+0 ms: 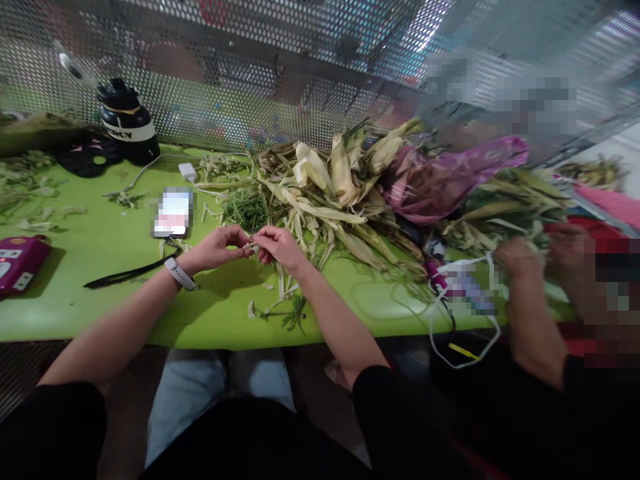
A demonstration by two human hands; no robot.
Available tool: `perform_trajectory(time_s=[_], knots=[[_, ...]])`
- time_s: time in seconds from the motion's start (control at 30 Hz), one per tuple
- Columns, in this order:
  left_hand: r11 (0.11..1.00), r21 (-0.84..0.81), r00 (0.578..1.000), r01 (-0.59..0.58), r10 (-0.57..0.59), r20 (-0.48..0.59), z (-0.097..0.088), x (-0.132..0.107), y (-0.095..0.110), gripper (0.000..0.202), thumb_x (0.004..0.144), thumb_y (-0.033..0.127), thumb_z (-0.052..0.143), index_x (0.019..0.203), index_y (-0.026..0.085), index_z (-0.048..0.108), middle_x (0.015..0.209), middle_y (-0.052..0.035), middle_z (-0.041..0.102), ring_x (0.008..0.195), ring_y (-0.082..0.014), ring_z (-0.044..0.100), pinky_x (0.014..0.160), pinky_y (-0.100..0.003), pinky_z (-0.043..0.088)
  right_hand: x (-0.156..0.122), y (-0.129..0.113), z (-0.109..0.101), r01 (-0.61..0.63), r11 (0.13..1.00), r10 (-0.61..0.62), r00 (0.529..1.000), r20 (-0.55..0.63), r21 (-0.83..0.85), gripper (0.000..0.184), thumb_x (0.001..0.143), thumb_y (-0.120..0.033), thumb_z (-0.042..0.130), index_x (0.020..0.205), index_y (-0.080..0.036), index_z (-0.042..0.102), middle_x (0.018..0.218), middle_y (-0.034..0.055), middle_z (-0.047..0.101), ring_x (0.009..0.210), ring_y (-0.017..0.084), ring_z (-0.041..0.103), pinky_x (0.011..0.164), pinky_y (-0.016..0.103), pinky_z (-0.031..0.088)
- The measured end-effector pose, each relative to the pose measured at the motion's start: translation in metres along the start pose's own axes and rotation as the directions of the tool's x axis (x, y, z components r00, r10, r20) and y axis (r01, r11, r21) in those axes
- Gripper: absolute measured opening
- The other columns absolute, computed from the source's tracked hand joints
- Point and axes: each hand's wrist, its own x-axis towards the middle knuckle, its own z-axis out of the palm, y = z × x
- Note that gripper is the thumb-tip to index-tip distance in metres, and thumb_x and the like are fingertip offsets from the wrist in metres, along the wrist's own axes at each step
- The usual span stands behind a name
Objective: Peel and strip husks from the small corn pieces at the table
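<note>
"So, what are you viewing from over there?"

"I'm seeing a purple box [21, 265] lying well left of the phone [173, 215], and a black bottle [129, 127] standing beyond the phone, also to its left."

"And the hands?"

"Right of the phone, on its near side, the left hand [219, 247] is pinching a small pale piece [254, 248]. Green shreds [245, 208] are lying just right of the phone. The right hand [281, 248] is gripping the same piece, so it's sitting between both sets of fingertips."

"What's showing past those?"

"Farther right of the phone, dry husks [343, 177] are lying heaped, a purple bag [437, 180] resting against them. Farthest off, I'm seeing a co-worker's hand [517, 259]; I cannot tell its grip."
</note>
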Motion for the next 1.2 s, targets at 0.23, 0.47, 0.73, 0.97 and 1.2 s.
perform_trajectory(time_s=[0.23,0.47,0.73,0.97,1.2], knots=[[0.978,-0.175,0.988,0.114,-0.094,0.124,-0.004,0.001,-0.002,0.026,0.074,0.028,0.078,0.082,0.012,0.06,0.078,-0.0032,0.07,0.074,-0.0124,0.066,0.074,-0.029,0.053,-0.002,-0.002,0.006,0.202,0.972,-0.209,0.977,-0.043,-0.123,0.038,0.074,-0.051,0.07,0.064,-0.017,0.055,0.052,-0.0061,0.044,0.047,0.006,0.036,0.045,0.022,0.027],[0.911,-0.391,0.992,0.128,-0.118,0.05,0.001,0.0,0.006,0.022,0.076,0.023,0.076,0.091,0.013,0.062,0.081,-0.0017,0.069,0.078,-0.0111,0.065,0.081,-0.029,0.052,-0.003,0.001,0.009,0.301,0.951,-0.307,0.941,-0.14,-0.068,0.042,0.077,-0.06,0.066,0.075,-0.019,0.056,0.061,-0.0047,0.046,0.053,0.007,0.039,0.048,0.022,0.031],[0.878,-0.44,0.981,0.19,-0.19,0.045,0.007,0.002,0.001,0.023,0.083,0.03,0.07,0.098,0.013,0.068,0.083,-0.0016,0.064,0.07,-0.008,0.058,0.072,-0.025,0.048,-0.003,0.002,0.007,0.289,0.952,-0.303,0.938,-0.172,-0.098,0.038,0.078,-0.057,0.066,0.079,-0.02,0.06,0.065,-0.0027,0.052,0.058,0.009,0.044,0.054,0.023,0.037],[0.788,-0.557,0.964,0.263,-0.242,0.112,0.01,0.001,0.002,0.02,0.079,0.023,0.072,0.096,0.014,0.065,0.084,-0.0014,0.063,0.068,-0.0093,0.06,0.069,-0.027,0.05,-0.004,0.001,0.009,0.269,0.955,-0.283,0.952,-0.12,-0.122,0.04,0.075,-0.059,0.068,0.081,-0.02,0.06,0.066,-0.0024,0.053,0.06,0.01,0.046,0.056,0.024,0.038],[0.851,-0.492,0.983,0.185,-0.151,0.107,0.006,0.0,0.0,0.021,0.083,0.032,0.07,0.09,0.014,0.061,0.076,0.0007,0.061,0.068,-0.009,0.06,0.07,-0.026,0.05,-0.008,-0.012,-0.005,0.201,0.964,-0.226,0.964,-0.139,-0.172,0.051,0.085,-0.068,0.048,0.066,-0.021,0.043,0.053,-0.0055,0.035,0.05,0.009,0.034,0.049,0.025,0.027]])
